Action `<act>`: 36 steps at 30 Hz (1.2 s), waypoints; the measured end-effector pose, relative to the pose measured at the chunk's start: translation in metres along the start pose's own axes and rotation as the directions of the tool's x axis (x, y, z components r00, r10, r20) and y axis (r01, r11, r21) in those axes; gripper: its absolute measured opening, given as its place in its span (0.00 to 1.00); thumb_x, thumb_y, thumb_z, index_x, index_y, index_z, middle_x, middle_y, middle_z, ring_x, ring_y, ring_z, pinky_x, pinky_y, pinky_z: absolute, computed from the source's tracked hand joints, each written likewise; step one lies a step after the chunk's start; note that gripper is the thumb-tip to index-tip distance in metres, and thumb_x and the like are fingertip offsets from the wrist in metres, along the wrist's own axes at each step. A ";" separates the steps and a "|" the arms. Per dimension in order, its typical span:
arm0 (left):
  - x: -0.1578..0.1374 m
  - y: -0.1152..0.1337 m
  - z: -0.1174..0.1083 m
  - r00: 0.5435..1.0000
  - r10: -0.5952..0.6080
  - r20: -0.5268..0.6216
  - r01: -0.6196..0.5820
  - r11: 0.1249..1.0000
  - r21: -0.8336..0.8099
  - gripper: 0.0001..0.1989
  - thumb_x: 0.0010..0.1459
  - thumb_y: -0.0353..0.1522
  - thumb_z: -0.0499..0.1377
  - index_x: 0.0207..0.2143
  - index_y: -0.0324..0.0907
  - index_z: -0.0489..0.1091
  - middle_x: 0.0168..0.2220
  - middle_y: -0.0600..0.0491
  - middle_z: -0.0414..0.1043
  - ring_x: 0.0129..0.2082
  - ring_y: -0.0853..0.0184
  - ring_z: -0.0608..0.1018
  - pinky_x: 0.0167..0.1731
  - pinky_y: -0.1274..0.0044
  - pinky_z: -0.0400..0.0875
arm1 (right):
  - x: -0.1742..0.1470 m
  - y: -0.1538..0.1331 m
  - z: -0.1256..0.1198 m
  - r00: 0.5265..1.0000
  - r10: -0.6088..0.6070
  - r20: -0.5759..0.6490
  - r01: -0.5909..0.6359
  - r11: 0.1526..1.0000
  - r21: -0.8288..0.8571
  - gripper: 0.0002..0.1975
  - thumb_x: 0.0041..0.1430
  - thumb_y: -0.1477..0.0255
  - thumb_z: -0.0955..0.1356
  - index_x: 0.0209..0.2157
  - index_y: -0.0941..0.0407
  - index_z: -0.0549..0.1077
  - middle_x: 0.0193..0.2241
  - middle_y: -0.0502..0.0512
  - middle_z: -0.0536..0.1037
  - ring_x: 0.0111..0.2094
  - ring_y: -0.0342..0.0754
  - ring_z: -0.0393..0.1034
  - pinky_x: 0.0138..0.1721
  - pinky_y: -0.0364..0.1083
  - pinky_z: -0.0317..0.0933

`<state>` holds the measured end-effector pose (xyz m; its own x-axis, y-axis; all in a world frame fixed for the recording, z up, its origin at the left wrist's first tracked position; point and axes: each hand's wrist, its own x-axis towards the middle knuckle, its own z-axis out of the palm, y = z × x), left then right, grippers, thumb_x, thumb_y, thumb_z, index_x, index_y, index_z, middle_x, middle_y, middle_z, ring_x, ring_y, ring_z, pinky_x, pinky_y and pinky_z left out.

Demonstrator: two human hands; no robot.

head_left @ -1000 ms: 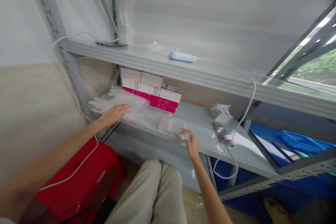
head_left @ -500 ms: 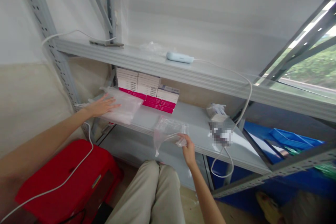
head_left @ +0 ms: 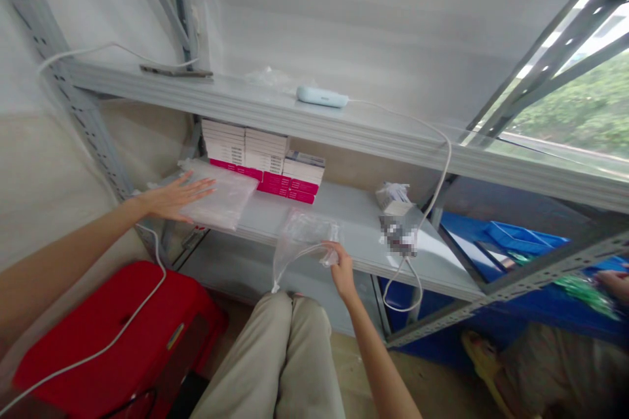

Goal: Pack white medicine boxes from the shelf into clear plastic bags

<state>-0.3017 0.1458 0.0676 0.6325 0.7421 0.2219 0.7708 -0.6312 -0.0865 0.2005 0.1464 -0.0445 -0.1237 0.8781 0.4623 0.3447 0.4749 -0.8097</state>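
Observation:
My left hand [head_left: 179, 198] lies flat, fingers spread, on a stack of clear plastic bags [head_left: 228, 196] at the left of the lower shelf [head_left: 351, 203]. In my right hand [head_left: 340, 268], closed fingers grip the edge of a single clear plastic bag [head_left: 299, 236]. That bag hangs partly over the shelf's front edge, one corner drooping towards my knees. Behind the stack, white and magenta boxes [head_left: 275, 180] stand piled against the back.
A light blue handheld device [head_left: 322, 97] with a white cable lies on the upper shelf [head_left: 236, 95], near a phone-like slab [head_left: 175, 71]. Right of my hand sits a small white box [head_left: 394, 200] of papers. A red stool [head_left: 118, 334] stands lower left. Another person's hand [head_left: 616, 285] shows far right.
The view has shifted slightly, so the shelves appear further left. Both hands keep their places on the stack and the bag. Another person's hand has come into view at far right.

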 end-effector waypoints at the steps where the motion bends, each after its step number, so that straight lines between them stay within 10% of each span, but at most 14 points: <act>1: -0.004 -0.001 -0.001 1.000 0.018 0.014 -0.019 0.999 0.030 0.42 0.50 0.52 0.57 0.60 0.35 0.55 0.64 0.40 0.52 0.63 0.59 0.57 0.59 0.54 0.30 | 0.000 -0.001 0.000 1.000 -0.002 0.013 0.002 1.000 0.001 0.15 0.52 0.72 0.61 0.39 0.55 0.76 0.39 0.56 0.78 0.43 0.53 0.70 0.48 0.51 0.60; 11: -0.040 0.011 0.002 0.997 -0.043 -0.058 0.057 0.958 0.281 0.38 0.57 0.51 0.51 0.61 0.34 0.55 0.64 0.38 0.51 0.63 0.55 0.54 0.58 0.51 0.31 | -0.006 -0.006 -0.005 0.996 -0.028 0.091 0.027 1.000 0.009 0.16 0.61 0.63 0.61 0.40 0.55 0.75 0.41 0.57 0.77 0.45 0.53 0.68 0.49 0.51 0.57; 16: 0.025 0.107 -0.003 0.966 -0.147 -0.211 0.196 0.951 0.238 0.26 0.61 0.44 0.50 0.56 0.39 0.63 0.58 0.41 0.63 0.58 0.57 0.64 0.59 0.63 0.48 | -0.001 -0.016 -0.008 0.989 -0.095 0.109 0.095 0.995 0.001 0.15 0.61 0.65 0.60 0.38 0.54 0.76 0.38 0.56 0.77 0.42 0.53 0.69 0.47 0.50 0.58; 22: 0.124 0.234 0.000 0.999 -0.034 -0.006 0.034 0.999 -0.021 0.19 0.59 0.44 0.54 0.37 0.38 0.74 0.34 0.44 0.76 0.38 0.58 0.77 0.39 0.72 0.66 | 0.022 -0.045 -0.010 0.971 -0.209 0.116 0.214 0.976 -0.037 0.12 0.59 0.67 0.63 0.30 0.54 0.77 0.31 0.56 0.77 0.37 0.52 0.68 0.42 0.50 0.59; 32: 0.175 0.253 0.004 0.993 -0.111 0.043 0.119 0.927 -0.356 0.13 0.58 0.41 0.56 0.34 0.43 0.76 0.31 0.50 0.78 0.33 0.61 0.78 0.31 0.77 0.63 | 0.045 -0.067 -0.044 0.970 -0.190 0.150 0.196 0.980 -0.028 0.08 0.55 0.67 0.66 0.29 0.54 0.76 0.34 0.56 0.76 0.40 0.52 0.68 0.46 0.51 0.59; 36: 0.176 0.248 0.022 0.970 -0.244 0.021 0.214 0.802 -0.558 0.14 0.57 0.40 0.56 0.27 0.42 0.76 0.24 0.52 0.76 0.26 0.66 0.76 0.26 0.79 0.60 | 0.029 -0.048 -0.040 0.923 -0.071 -0.379 0.035 0.994 -0.101 0.19 0.53 0.64 0.67 0.47 0.53 0.70 0.46 0.59 0.72 0.50 0.55 0.62 0.50 0.53 0.56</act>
<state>0.0027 0.1251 0.0636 0.4270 0.8781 0.2159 0.7109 -0.4736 0.5199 0.2171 0.1466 0.0223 0.2141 0.7538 0.6213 0.4325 0.4971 -0.7522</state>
